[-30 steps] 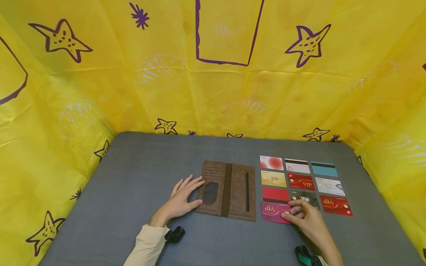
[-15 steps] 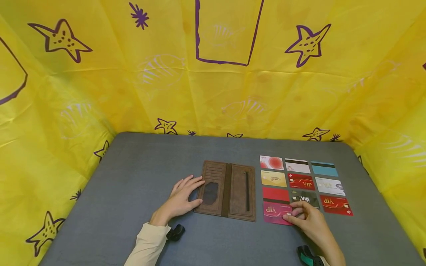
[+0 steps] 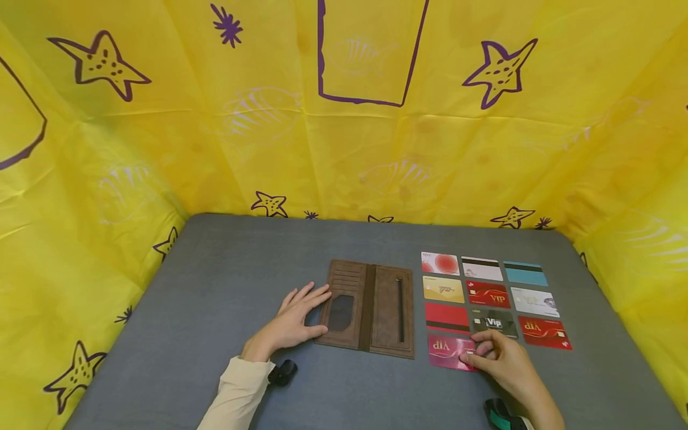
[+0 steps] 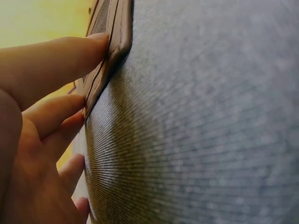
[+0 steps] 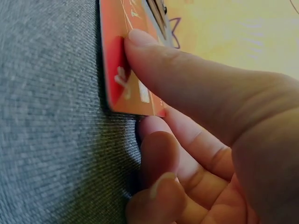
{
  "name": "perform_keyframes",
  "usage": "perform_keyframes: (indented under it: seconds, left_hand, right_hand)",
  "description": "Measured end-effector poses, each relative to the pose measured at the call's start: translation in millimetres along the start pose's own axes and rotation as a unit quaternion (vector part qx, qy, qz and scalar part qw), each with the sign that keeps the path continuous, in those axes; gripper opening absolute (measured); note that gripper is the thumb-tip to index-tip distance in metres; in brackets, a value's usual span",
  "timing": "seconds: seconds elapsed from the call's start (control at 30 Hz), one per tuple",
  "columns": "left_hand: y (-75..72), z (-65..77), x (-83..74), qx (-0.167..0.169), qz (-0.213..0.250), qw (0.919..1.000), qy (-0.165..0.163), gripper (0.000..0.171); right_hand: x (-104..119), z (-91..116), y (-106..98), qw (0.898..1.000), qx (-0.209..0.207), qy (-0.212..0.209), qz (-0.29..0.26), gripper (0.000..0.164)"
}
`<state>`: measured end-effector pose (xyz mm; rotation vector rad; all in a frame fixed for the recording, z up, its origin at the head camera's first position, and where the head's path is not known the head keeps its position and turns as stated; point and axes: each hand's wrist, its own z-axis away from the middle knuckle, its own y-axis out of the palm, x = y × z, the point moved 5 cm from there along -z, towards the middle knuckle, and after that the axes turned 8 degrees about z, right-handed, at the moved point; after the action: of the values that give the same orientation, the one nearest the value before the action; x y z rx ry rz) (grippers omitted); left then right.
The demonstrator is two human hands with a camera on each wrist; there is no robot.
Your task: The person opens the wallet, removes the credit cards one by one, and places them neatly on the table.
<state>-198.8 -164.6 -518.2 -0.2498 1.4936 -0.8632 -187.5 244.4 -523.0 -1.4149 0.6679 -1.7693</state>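
A brown wallet [image 3: 392, 310] lies spread open on the table, with card slots and a clear window on its left half and a zip on its right half. My left hand [image 3: 287, 325] rests at its left edge with fingers extended; in the left wrist view the thumb [image 4: 56, 63] touches the wallet's stitched edge [image 4: 119, 37]. My right hand [image 3: 502, 361] holds the right end of a pink VIP card [image 3: 446, 351]. The right wrist view shows the thumb [image 5: 173, 70] on the card's face [image 5: 114, 60] and the other fingers curled by its edge.
Several cards lie in rows right of the wallet, among them a red card with a dark stripe [image 3: 446, 315], a black Vip card [image 3: 491, 322], a gold card [image 3: 443, 289] and a blue card [image 3: 525, 275]. A yellow patterned cloth [image 3: 344, 143] surrounds the grey table [image 3: 242, 257].
The pink VIP card has slid slightly toward the person and right with my right hand; it no longer overlaps the striped red card. My left hand has stayed at the wallet.
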Motion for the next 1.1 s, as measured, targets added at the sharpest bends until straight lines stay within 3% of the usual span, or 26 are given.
perform_keyframes:
  seconds: [0.23,1.1]
  left_hand:
    - [-0.3,-2.2,0.6,0.002,0.000,1.0000,-0.002,0.071]
    - [-7.9,-6.1,-3.7,0.002,-0.032,0.9993,-0.018,0.071]
  right_hand:
    - [2.9,4.5,0.1,1.000,-0.021,-0.004,0.008,0.043]
    - [11.1,1.3,3.1,0.999,-0.024,-0.023,0.017,0.041]
